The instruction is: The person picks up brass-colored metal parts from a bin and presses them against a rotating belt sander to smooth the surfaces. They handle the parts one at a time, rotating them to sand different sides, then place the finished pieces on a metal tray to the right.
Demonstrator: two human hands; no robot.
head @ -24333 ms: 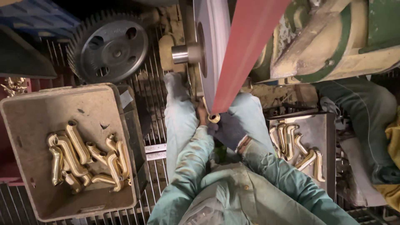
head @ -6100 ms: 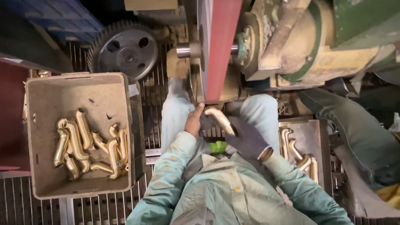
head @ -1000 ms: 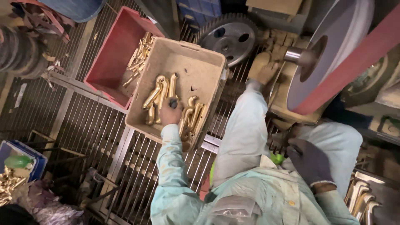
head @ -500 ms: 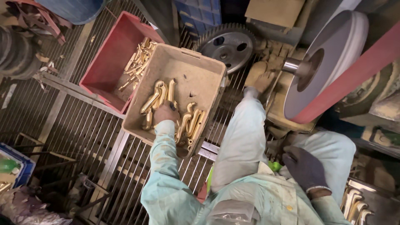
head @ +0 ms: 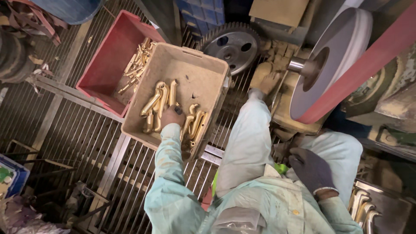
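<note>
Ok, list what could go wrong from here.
The left hand reaches in among loose curved brass parts; an edge might nick the fingers. The beige crate sits tilted on the metal grating and may tip. The right hand rests near the red sanding belt.

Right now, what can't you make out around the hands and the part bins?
Head view only:
- Left hand: reaches into the beige crate among brass parts; its fingers face away, so any grasp is hidden.
- Right hand: dark-gloved on the lap; its palm side is hidden.
- Right-side tray of parts: cut off by the frame's bottom edge.
- Red bin: its small brass pieces are too small to tell apart.
</note>
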